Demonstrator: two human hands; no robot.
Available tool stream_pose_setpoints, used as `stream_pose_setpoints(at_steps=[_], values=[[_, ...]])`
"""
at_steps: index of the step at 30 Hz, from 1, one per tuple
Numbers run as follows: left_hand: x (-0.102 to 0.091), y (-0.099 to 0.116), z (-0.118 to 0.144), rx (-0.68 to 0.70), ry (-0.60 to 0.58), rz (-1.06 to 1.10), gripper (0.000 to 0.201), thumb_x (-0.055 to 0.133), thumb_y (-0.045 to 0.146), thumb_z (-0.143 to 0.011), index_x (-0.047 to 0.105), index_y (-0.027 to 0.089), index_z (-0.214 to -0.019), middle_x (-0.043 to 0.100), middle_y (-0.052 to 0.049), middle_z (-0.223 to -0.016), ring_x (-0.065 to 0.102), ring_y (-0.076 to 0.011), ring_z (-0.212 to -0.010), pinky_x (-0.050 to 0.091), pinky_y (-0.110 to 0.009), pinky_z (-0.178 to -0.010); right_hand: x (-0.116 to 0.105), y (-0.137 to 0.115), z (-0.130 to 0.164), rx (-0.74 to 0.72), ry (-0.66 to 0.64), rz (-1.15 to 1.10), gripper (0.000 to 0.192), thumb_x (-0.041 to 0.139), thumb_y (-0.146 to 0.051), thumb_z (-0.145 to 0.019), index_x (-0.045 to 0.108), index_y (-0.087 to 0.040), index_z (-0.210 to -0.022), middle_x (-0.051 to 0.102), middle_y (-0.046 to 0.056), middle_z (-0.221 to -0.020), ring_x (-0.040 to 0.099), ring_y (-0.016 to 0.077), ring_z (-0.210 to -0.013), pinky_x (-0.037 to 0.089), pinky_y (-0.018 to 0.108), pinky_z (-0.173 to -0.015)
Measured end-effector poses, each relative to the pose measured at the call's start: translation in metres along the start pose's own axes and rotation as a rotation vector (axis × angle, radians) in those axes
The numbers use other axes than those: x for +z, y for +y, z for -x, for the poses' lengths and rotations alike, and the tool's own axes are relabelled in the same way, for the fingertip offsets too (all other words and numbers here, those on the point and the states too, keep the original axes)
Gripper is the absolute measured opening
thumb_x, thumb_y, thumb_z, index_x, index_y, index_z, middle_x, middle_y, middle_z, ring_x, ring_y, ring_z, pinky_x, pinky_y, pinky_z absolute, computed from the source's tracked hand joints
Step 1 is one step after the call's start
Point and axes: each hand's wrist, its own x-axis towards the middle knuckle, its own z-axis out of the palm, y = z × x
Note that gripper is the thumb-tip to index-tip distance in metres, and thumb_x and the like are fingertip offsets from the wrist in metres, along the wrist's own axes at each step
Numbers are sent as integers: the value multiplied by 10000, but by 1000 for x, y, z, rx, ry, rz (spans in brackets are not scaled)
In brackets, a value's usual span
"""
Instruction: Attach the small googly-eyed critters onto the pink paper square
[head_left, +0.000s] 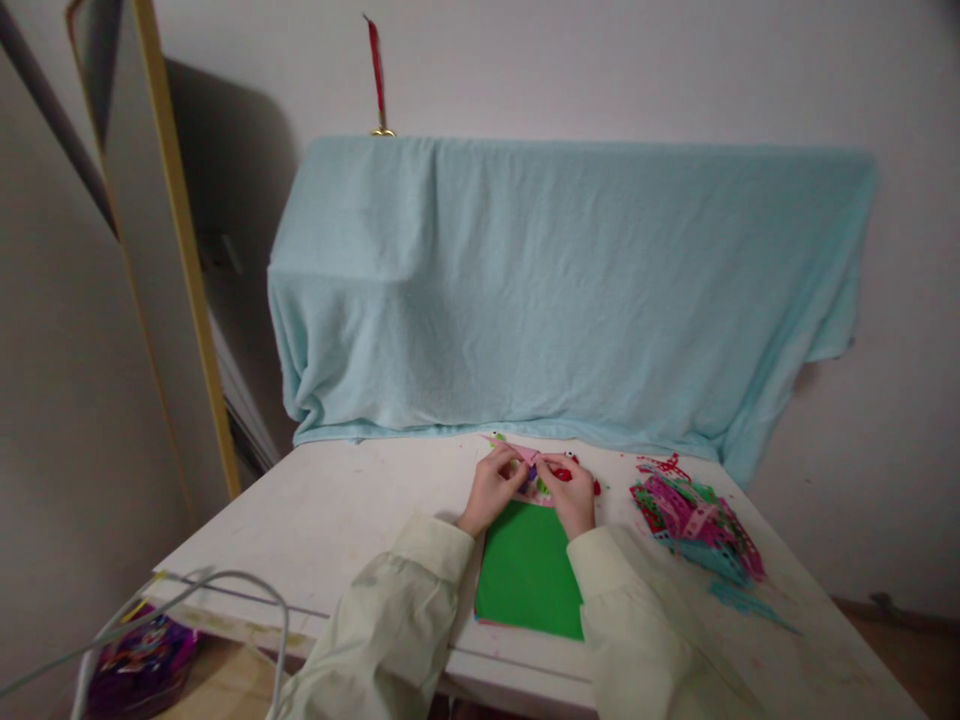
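Right now both hands meet at the far middle of the white table. The left hand and the right hand pinch a small pink paper piece between their fingertips, pressing it down on the table. The paper looks like a thin triangle. Its long side runs from 9 o'clock to 3 o'clock, and its sharp tip points toward 9 o'clock. Just below the hands, at 6 o'clock, lies a flat green sheet. At 3 o'clock sits a messy pile of pink and teal paper scraps. Behind the table, at 12 o'clock, a light blue cloth hangs over something big against a white wall. A tall mirror leans at 9 o'clock.
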Motion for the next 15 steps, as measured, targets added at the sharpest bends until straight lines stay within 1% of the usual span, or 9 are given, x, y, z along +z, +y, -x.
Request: stream_pose_setpoints(at_steps=[7,15], values=[[1,-2,0,-1,11,-13,164,537,299,-852,620,158,-865,523,-14,-804,474,-95,-608,371,-204,-550,0,-4,1,0,-11,-13,313,653,-433,-704,701,-147,-823,696,73,-723,628,196,-658,490,288,-612],[0,-3,0,1,12,-36,167,524,308,-857,612,165,-864,532,-25,-810,479,-111,-633,379,-217,-576,0,-8,1,33,-28,-23,315,658,-433,-713,694,-148,-842,699,84,-755,637,205,-691,493,291,-626]])
